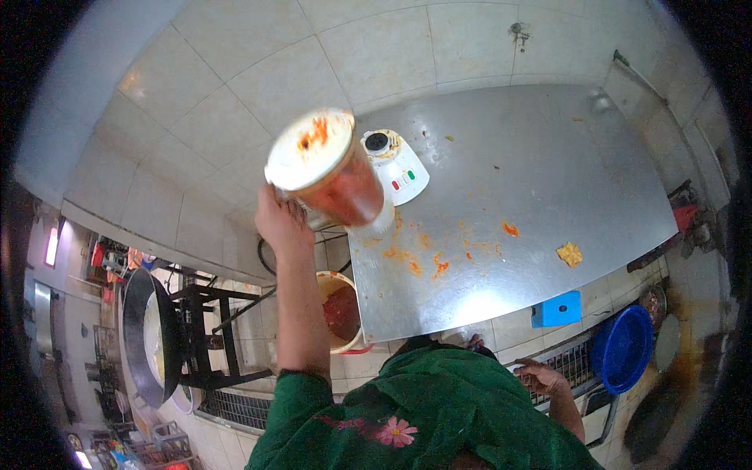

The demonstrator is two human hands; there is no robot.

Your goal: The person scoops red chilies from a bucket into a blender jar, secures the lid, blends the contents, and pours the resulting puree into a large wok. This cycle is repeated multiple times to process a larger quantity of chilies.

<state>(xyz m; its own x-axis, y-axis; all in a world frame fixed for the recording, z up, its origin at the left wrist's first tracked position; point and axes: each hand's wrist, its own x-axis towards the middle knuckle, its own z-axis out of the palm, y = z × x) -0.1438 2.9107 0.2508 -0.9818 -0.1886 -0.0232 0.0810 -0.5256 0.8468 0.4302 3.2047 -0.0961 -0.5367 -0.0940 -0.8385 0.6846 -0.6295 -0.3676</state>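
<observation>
My left hand (283, 223) is closed round the handle of a blender jug (345, 192), holding it up at a tilt over the table's left edge. A white lid (313, 149) smeared with red covers its top, and red contents show through the clear wall. Just behind the jug, the white blender base (406, 168) with coloured buttons sits on the steel table (533, 164). Below the left edge, near my left forearm, a bucket (343, 313) holds red paste. Down by my right side, my right hand (542, 377) hangs empty with its fingers apart.
Red and orange splashes (439, 266) and a crumpled yellow piece (569, 254) lie on the table. A blue stool (557, 310) and a blue basin (627, 349) stand beyond its front edge. At the left, a large wok (139, 337) rests by a black stand (215, 329).
</observation>
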